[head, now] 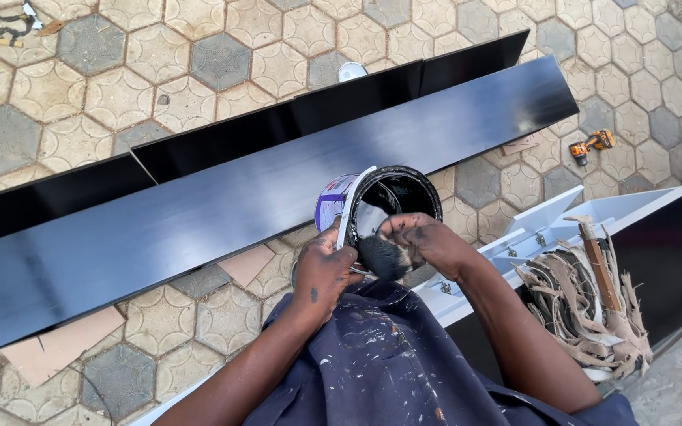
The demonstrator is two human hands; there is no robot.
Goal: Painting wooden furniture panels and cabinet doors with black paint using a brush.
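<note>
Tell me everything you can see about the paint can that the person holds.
The paint can is a small round tin, open, with its black-coated inside tilted toward the camera. Black paint smears its rim; a purple and white label wraps its outer wall. The left hand grips its side, and the right hand holds a black-loaded brush at its mouth. It is held above the long black board.

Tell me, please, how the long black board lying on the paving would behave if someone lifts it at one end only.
The long black board is very long and looks thin, so it would probably sag or flex. Its glossy surface looks freshly painted, so it may be slippery and mark easily. It seems to rest on cardboard pieces, so pushing it might shift them.
</note>
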